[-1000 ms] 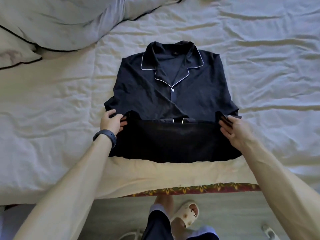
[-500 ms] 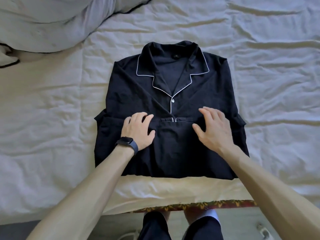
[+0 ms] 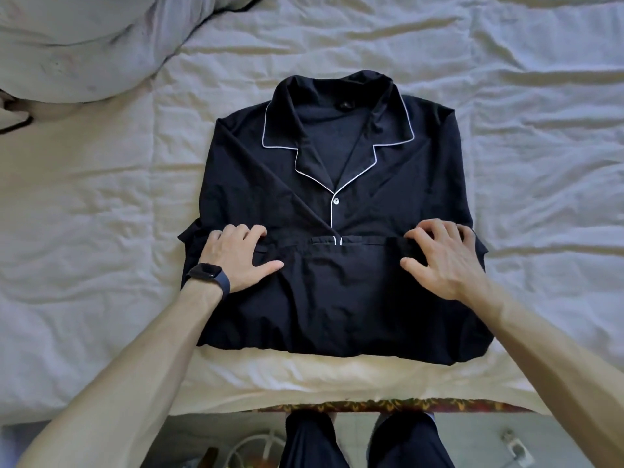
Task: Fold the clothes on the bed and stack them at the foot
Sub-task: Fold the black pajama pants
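Covering the bed (image 3: 388, 406), rumpled white sheet (image 3: 526, 109).

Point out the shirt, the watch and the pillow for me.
shirt (image 3: 243, 197), head view, on the chest panel beside the collar.
watch (image 3: 203, 271), head view, on its dark face.
pillow (image 3: 84, 45), head view, on its middle.

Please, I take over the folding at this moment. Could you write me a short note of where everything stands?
Left hand: open, pressing the folded-up bottom flap of the dark pyjama shirt.
Right hand: open, pressing the same flap's other end.
Shirt lies face up on the bed sheet, by the person's edge.
Done: sleeves tucked in, bottom folded up once.
Left: maybe another fold; no other clothes in view.
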A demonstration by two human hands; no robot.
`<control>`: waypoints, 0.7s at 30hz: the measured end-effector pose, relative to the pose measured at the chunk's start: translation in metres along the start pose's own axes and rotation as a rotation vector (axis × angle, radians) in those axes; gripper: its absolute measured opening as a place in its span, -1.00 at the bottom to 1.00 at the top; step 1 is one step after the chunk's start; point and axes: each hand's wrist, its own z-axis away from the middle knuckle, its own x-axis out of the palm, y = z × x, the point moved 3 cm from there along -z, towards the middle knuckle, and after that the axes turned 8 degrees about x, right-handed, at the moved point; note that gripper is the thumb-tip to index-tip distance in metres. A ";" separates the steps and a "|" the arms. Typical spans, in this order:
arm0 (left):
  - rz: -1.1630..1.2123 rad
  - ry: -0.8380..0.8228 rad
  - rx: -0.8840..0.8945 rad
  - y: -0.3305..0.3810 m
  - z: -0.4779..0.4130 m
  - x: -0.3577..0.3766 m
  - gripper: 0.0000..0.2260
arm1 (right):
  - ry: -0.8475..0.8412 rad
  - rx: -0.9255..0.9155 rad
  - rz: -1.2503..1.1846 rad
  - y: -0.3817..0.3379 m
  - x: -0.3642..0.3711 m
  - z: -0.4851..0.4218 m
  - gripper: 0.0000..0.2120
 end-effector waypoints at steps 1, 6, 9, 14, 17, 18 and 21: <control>-0.019 -0.018 0.019 0.000 -0.001 0.001 -0.45 | 0.000 -0.003 -0.031 0.003 0.000 0.001 -0.42; 0.016 0.025 0.103 0.010 -0.005 -0.004 -0.64 | 0.148 -0.067 0.014 0.006 0.004 0.003 -0.70; 0.131 -0.060 0.023 0.012 -0.007 0.000 -0.67 | 0.262 -0.102 0.047 0.001 0.004 -0.001 -0.74; 0.092 -0.044 -0.031 0.002 -0.023 -0.012 -0.63 | 0.209 -0.122 0.099 -0.009 -0.007 -0.020 -0.70; -0.038 0.016 0.035 0.000 -0.036 -0.028 -0.67 | 0.221 -0.137 0.090 -0.020 -0.020 -0.035 -0.75; -0.032 0.112 0.083 0.001 -0.039 -0.036 -0.72 | 0.232 -0.144 0.087 -0.023 -0.024 -0.041 -0.77; -0.015 0.351 0.140 0.000 -0.049 -0.064 -0.85 | 0.294 -0.161 0.080 -0.026 -0.041 -0.062 -0.85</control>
